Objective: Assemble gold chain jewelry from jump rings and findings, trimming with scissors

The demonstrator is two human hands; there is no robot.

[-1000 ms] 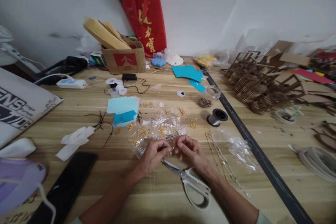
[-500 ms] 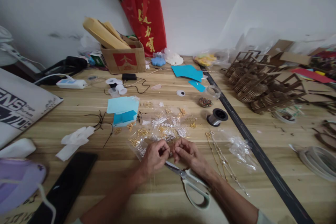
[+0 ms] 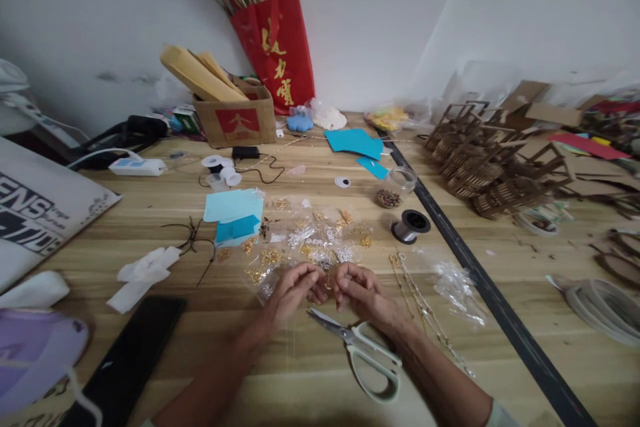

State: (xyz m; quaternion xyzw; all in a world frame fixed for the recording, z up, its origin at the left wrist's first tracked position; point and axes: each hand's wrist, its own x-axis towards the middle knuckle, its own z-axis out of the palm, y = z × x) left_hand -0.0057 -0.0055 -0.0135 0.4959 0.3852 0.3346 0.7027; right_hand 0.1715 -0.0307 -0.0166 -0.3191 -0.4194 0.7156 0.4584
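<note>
My left hand (image 3: 299, 288) is closed in a pinch, its fingertips over the near edge of the bead packets. Close by on the right, my right hand (image 3: 361, 290) pinches too, thumb against forefinger. A tiny gold-coloured piece (image 3: 329, 279) shows in the gap between the fingertips; which hand holds it is not clear. Clear packets of gold and silver findings (image 3: 310, 237) lie just beyond both hands. Below them rest scissors (image 3: 373, 370) with pale handles, blades slightly apart. Gold and silver chains (image 3: 425, 310) lie right of my right hand.
A wire spool (image 3: 411, 225) and a jar of beads (image 3: 389, 197) stand at the right. Blue paper (image 3: 233, 210) lies left of the packets. A black phone-like slab (image 3: 127, 360) is at the near left. Brown wooden basket-like pieces (image 3: 500, 160) are stacked far right.
My left hand's fingers have straightened somewhat and lie more forward. The gold-coloured piece now shows between the hands. The scissors' blades are less covered by my hands.
</note>
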